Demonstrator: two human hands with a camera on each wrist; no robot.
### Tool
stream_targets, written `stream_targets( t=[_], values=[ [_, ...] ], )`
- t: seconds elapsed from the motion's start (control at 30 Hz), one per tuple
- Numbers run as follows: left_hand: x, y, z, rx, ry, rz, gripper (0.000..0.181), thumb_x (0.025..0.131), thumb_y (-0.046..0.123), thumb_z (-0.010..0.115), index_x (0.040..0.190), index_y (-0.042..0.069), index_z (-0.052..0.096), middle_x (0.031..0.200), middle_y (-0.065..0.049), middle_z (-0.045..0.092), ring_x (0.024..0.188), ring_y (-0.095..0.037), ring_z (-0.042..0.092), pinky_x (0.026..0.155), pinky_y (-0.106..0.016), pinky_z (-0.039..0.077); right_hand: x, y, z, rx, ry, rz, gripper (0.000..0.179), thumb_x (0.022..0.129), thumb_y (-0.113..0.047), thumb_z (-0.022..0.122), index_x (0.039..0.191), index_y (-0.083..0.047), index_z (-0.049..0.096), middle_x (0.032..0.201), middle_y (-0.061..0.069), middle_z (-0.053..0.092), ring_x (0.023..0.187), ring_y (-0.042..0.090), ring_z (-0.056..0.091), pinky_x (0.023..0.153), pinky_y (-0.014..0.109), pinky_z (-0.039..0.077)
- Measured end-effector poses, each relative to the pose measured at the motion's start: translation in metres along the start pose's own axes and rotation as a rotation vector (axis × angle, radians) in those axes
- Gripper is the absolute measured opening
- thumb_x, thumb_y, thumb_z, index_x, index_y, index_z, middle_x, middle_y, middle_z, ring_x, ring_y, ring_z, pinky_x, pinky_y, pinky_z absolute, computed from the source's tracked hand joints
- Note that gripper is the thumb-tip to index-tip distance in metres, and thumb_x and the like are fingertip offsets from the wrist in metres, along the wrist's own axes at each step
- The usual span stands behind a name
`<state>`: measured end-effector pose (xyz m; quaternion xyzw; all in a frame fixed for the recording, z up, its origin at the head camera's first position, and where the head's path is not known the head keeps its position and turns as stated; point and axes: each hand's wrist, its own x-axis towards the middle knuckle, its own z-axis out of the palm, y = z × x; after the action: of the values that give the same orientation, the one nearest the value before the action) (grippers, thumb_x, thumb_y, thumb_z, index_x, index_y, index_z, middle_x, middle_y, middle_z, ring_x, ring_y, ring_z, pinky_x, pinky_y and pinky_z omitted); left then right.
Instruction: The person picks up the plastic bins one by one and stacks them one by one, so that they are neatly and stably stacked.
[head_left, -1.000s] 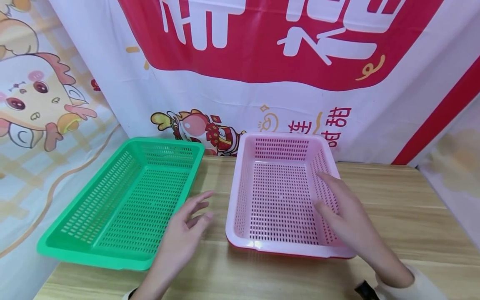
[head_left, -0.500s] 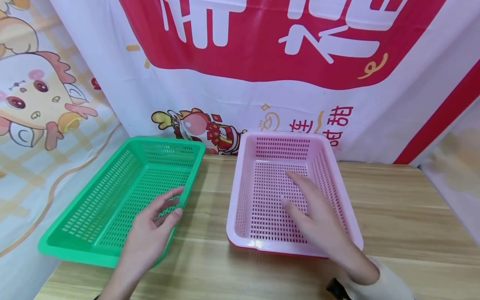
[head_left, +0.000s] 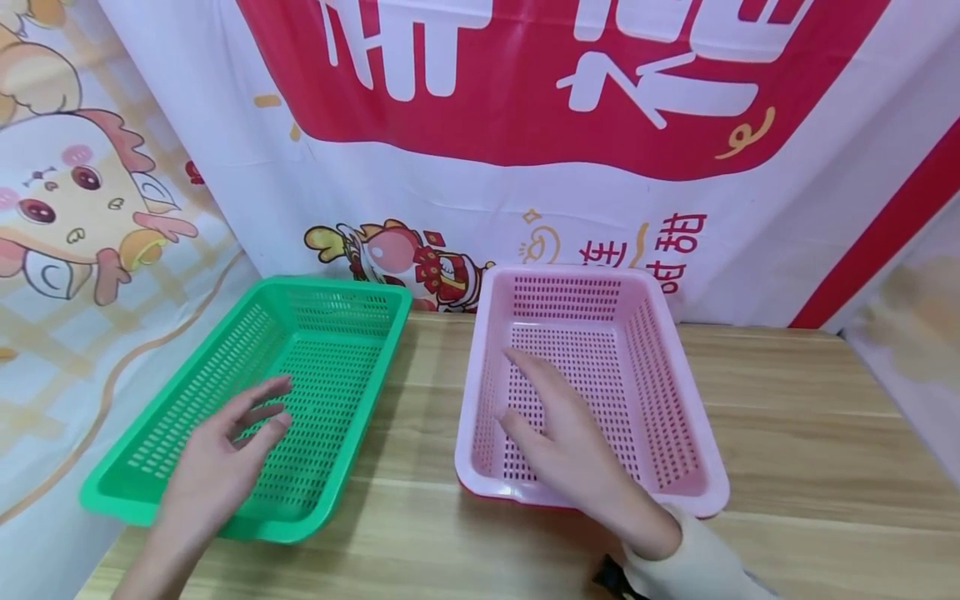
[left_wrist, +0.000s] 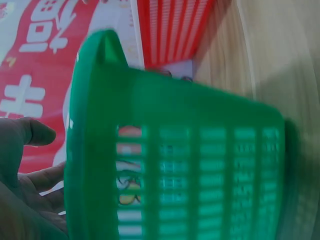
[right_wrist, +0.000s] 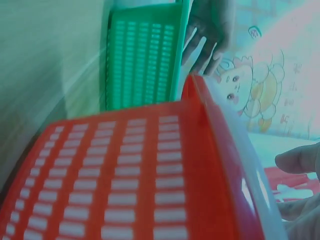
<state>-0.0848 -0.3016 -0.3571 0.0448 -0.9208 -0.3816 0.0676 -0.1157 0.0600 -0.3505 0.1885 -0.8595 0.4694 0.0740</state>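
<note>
My left hand [head_left: 213, 462] hovers over the near part of a green plastic basket [head_left: 337, 367], fingers loosely bent and holding nothing. Over a pink slotted basket [head_left: 592, 350] my right hand [head_left: 562, 437] is held with thumb and forefinger apart, also without anything in it. In the left wrist view the left fingers [left_wrist: 47, 177] show just above the green basket's rim [left_wrist: 75, 150]. The right wrist view has the right thumb [right_wrist: 295, 159] beyond the rim of the basket, whose outer wall [right_wrist: 125, 170] is red. Both baskets hold nothing that shows.
Both baskets stand side by side on a wooden table [head_left: 787, 417], with a strip of tabletop between them. Behind hangs a red and white printed cloth [head_left: 450, 183]. A cartoon-printed cloth [head_left: 75, 350] borders the left side. A black object [head_left: 618, 575] sits at my right sleeve.
Both hands have moved left: the left from the gap between the baskets to above the green one, the right from the pink basket's right wall towards its left side. Both baskets have stayed put.
</note>
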Motion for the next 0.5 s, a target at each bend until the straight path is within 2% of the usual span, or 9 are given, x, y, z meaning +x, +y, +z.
stream_targets(
  t=[0.1,0.2,0.37,0.47,0.5],
  values=[
    [0.006,-0.015,-0.011,0.013,0.037,-0.007,0.051,0.107,0.042,0.059,0.156,0.030,0.050,0.156,-0.004,0.057,0.110,0.026,0.048,0.082,0.003,0.043,0.002,-0.006,0.010,0.040,-0.021,0.006,0.068,0.097,-0.014,0.070,0.159,-0.012,0.044,0.162,0.009,0.048,0.150,0.032,0.045,0.125,0.058,0.035],
    [0.012,-0.026,-0.024,0.030,0.068,-0.007,0.052,0.107,0.043,0.059,0.156,0.030,0.050,0.154,0.000,0.059,0.106,0.029,0.047,0.079,0.001,0.045,0.003,-0.011,0.019,0.091,-0.033,0.013,0.069,0.098,-0.013,0.070,0.161,-0.012,0.041,0.160,0.010,0.049,0.146,0.032,0.050,0.123,0.058,0.039],
    [0.023,-0.044,-0.042,0.079,0.086,0.000,0.054,0.106,0.046,0.058,0.157,0.030,0.050,0.144,0.020,0.061,0.103,0.032,0.044,0.075,-0.001,0.039,0.006,-0.018,0.034,0.163,-0.062,0.020,0.069,0.098,-0.013,0.069,0.161,-0.012,0.041,0.158,0.011,0.052,0.144,0.033,0.052,0.122,0.056,0.041],
    [0.028,-0.054,-0.050,0.104,0.091,0.000,0.053,0.106,0.045,0.060,0.156,0.027,0.052,0.140,0.021,0.063,0.100,0.032,0.044,0.074,-0.006,0.038,0.008,-0.023,0.041,0.204,-0.086,0.027,0.069,0.099,-0.015,0.069,0.161,-0.012,0.040,0.157,0.010,0.052,0.145,0.031,0.052,0.122,0.056,0.042],
    [0.030,-0.057,-0.052,0.120,0.096,-0.001,0.053,0.106,0.045,0.060,0.155,0.026,0.052,0.140,0.016,0.066,0.098,0.032,0.043,0.075,-0.009,0.039,0.008,-0.024,0.044,0.214,-0.093,0.028,0.069,0.099,-0.015,0.069,0.161,-0.012,0.039,0.157,0.010,0.052,0.145,0.031,0.051,0.121,0.056,0.042]
  ],
)
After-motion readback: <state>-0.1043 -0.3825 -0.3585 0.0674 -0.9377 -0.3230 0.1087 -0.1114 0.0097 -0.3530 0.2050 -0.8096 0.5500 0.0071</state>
